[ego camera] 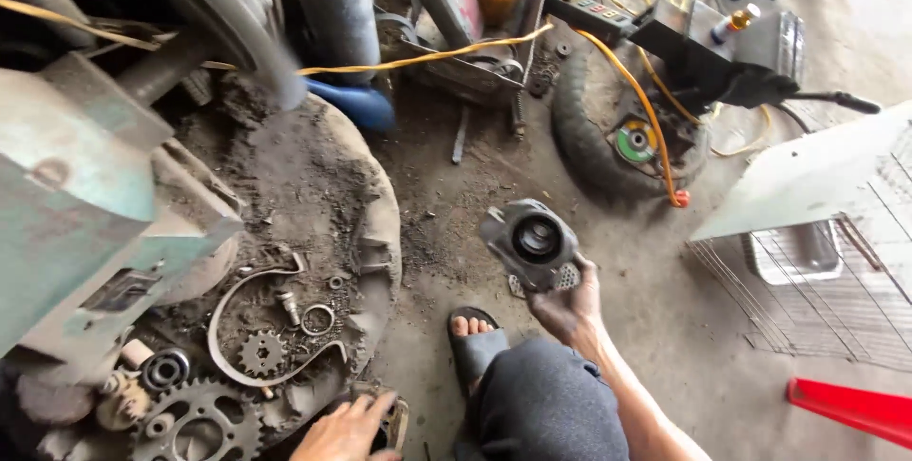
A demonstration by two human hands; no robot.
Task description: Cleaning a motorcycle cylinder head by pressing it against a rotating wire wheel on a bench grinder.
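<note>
My right hand [568, 304] holds up a dark grey metal housing [529, 241] with a round black bore in its middle, above the dirty floor. My left hand [347, 430] rests low at the frame's bottom, fingers spread on a small metal piece [392, 420] at the edge of a grimy round pad [366, 233]. My foot in a black sandal [473, 339] and my knee in grey trousers [546, 404] sit between the two hands.
On the pad lie a large sprocket [198, 423], a small sprocket [260, 354], a curved metal strip [249, 282], a ring [317, 319] and a bearing [164, 369]. A green machine [76, 204] stands left. An angle grinder [655, 138], orange cable [636, 90], wire cage [817, 299] and red object [850, 409] lie right.
</note>
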